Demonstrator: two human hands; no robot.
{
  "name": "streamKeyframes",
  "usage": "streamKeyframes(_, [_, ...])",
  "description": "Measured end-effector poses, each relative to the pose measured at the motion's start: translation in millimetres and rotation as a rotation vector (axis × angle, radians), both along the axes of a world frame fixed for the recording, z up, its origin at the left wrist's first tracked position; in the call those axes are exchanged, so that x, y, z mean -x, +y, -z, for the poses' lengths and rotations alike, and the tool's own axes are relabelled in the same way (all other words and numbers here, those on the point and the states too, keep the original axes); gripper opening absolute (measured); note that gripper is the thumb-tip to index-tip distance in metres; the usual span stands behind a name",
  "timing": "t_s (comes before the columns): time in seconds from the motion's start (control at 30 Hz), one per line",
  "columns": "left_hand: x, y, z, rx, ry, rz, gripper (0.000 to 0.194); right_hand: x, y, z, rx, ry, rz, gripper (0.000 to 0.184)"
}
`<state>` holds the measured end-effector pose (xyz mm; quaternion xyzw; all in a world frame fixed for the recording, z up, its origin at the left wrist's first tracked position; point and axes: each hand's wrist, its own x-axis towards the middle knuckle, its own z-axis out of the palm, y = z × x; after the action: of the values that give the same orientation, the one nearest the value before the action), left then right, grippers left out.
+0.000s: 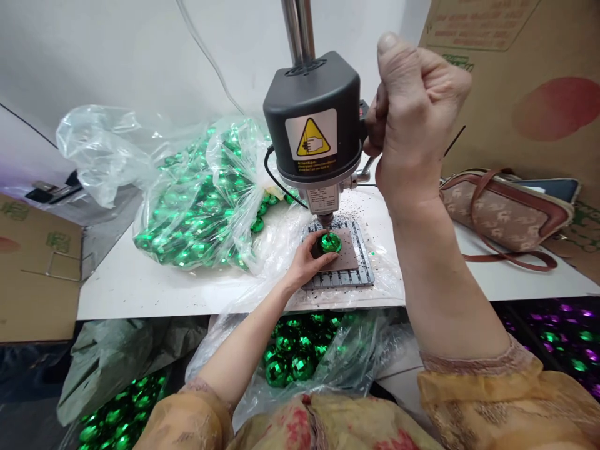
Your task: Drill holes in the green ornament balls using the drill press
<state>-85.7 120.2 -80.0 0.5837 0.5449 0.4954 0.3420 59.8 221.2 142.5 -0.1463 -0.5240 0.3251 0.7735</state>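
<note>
A small black bench drill press (313,119) with a yellow warning label stands in front of me. Beneath its chuck, a shiny green faceted ball (330,242) rests on a brownish pad over the slotted metal base (365,262). My left hand (309,257) grips this ball from the left side, thumb and fingers curved around it. The drill tip comes down at the top of the ball; whether it is inside cannot be made out. Raised at the right of the machine, my right hand (412,100) is closed in a fist around the drill press lever, mostly hidden by the fingers.
A clear plastic bag (201,206) full of green balls lies on the white table (122,290), left of the drill. More green balls (300,350) sit in plastic below the table edge. A patterned handbag (506,206) and cardboard boxes (510,81) stand right. Dark shavings surround the base.
</note>
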Motion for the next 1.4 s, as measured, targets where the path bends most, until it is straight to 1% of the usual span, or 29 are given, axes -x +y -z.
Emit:
streamKeyframes(0.13, [1,0,2.2,0.020,0.006,0.006,0.069,-3,-19,13.8,-0.115,0.032,0.038,0.049])
streamKeyframes(0.23, [2,0,3.6,0.012,0.003,0.013,0.069,-5,-36,25.5,-0.130,0.039,0.083,0.048])
streamKeyframes(0.3, [1,0,4.1,-0.001,0.004,0.013,0.069,-4,-42,33.2,-0.125,0.060,0.099,0.049])
streamKeyframes(0.4, [1,-1,4.2,-0.009,0.020,0.007,0.068,-2,-43,44.8,-0.161,0.129,0.144,0.055])
streamKeyframes(0.5, [0,-1,3.5,-0.013,0.025,0.010,0.067,0,-40,55.3,-0.184,0.153,0.199,0.062])
streamKeyframes(0.57, [0,-1,2.7,-0.021,0.016,0.012,0.067,0,-40,60.3,-0.190,0.166,0.213,0.064])
streamKeyframes(0.63, [0,-1,2.1,-0.023,0.010,0.012,0.067,-1,-42,63.2,-0.196,0.157,0.214,0.063])
streamKeyframes(0.77, [0,-2,1.4,-0.017,0.009,0.009,0.068,-4,-49,65.6,-0.135,0.096,0.219,0.059])
streamKeyframes(0.83, [-1,-2,1.4,-0.013,0.004,0.008,0.068,-5,-49,67.1,-0.129,0.087,0.229,0.058])
streamKeyframes(0.93, [-1,-2,1.4,-0.001,0.001,0.009,0.069,-5,-45,71.7,-0.199,0.122,0.231,0.058])
streamKeyframes(1.07, [-1,-2,1.3,-0.003,0.006,0.011,0.068,-5,-41,80.6,-0.329,0.151,0.176,0.060])
streamKeyframes(1.2, [-1,-2,0.6,-0.001,0.007,0.014,0.069,-7,-41,85.8,-0.364,0.150,0.175,0.060])
streamKeyframes(1.4, [0,-3,-0.4,-0.004,0.033,0.004,0.068,-8,-39,87.2,-0.449,0.128,0.159,0.056])
